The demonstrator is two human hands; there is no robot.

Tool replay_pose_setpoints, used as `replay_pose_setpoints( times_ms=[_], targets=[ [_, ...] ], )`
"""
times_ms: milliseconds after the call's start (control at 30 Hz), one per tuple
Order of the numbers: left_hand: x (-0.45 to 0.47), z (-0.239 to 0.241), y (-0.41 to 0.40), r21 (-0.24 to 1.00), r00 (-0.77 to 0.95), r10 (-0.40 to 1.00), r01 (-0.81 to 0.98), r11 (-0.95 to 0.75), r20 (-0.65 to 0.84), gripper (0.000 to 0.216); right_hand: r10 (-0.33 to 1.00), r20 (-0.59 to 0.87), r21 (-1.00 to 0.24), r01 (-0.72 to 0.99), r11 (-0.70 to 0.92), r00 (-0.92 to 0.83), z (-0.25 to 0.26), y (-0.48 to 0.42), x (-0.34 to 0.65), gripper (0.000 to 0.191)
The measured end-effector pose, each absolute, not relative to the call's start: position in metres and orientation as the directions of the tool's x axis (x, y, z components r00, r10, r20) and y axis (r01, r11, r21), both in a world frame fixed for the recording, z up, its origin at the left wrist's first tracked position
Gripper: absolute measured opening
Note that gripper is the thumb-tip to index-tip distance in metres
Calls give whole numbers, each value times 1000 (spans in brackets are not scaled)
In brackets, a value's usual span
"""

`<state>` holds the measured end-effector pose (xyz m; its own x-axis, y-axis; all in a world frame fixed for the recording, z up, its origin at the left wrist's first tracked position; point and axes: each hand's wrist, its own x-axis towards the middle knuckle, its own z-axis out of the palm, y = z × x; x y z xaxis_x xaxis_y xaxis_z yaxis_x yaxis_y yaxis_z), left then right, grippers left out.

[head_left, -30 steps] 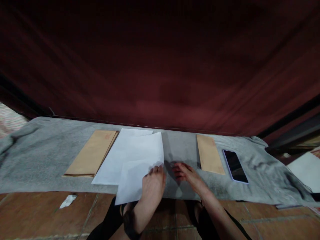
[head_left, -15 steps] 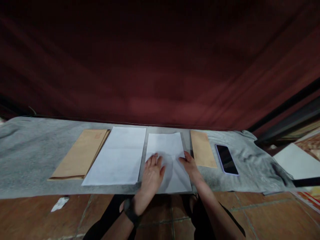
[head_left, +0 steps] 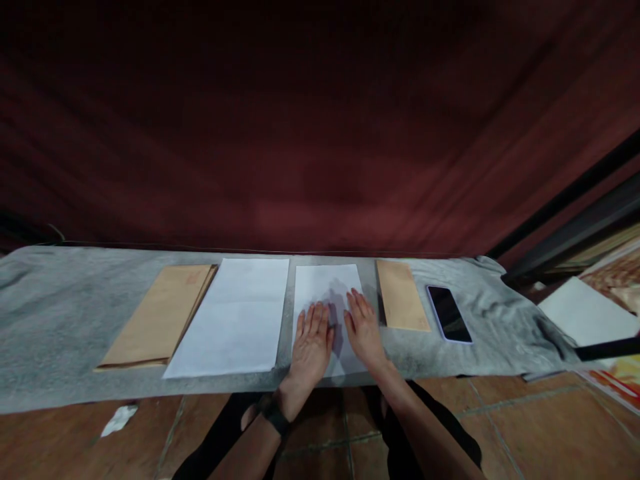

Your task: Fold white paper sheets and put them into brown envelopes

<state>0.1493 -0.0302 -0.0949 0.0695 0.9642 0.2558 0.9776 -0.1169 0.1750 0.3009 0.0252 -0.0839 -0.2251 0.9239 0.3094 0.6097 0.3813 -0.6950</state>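
Note:
A single white sheet of paper (head_left: 327,283) lies on the grey cloth (head_left: 65,313) in front of me. My left hand (head_left: 310,340) rests flat on its lower left part, fingers stretched out. My right hand (head_left: 363,327) lies flat on its right part, fingers also stretched out. Both palms press on the sheet and hold nothing. To the left of the sheet lies a stack of white paper (head_left: 235,317).
A pile of brown envelopes (head_left: 160,320) lies at the left of the white stack. One brown envelope (head_left: 400,303) and a black phone (head_left: 447,313) lie to the right. A dark red curtain hangs behind. Tiled floor with a paper scrap (head_left: 117,420) is below.
My left hand carried one sheet from the white stack to the right and laid it down. Both hands now lie flat on it, side by side.

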Motion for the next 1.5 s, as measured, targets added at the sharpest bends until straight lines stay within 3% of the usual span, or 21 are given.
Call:
replay_pose_setpoints(
  times_ms=[67, 167, 400, 633, 800, 900, 1033, 1300, 1500],
  targets=[
    [156, -100, -28, 162, 167, 952, 964, -213, 257, 56, 892, 250, -676, 592, 440, -377, -90, 16, 289, 51],
    [160, -105, -26, 132, 241, 936, 950, -281, 256, 61, 872, 217, -626, 623, 469, -439, -99, 7, 281, 52],
    [131, -107, -31, 122, 155, 946, 973, -196, 285, 59, 851, 292, -381, 763, 522, -437, -110, 5, 303, 56],
    [111, -111, -33, 133, 46, 941, 986, -96, 334, 59, 837, 380, -128, 874, 468, -393, -118, 2, 329, 61],
    [132, -105, -44, 90, 70, 913, 989, -115, 402, 63, 849, 408, -131, 899, 418, -336, -114, -11, 328, 61],
    [150, -106, -56, 63, 217, 894, 963, -262, 391, 65, 826, 360, -142, 849, 508, -434, -108, -24, 319, 57],
    [154, -109, -63, 44, 277, 887, 948, -315, 368, 64, 797, 306, -161, 796, 583, -521, -104, -32, 315, 55],
    [121, -94, -55, 96, 259, 920, 950, -298, 294, 68, 858, 342, -177, 871, 459, -383, -115, -16, 328, 59],
    [113, -85, -63, 96, 553, 809, 811, -578, 200, 75, 879, 367, -240, 882, 406, -305, -122, -3, 331, 57]
  ],
)
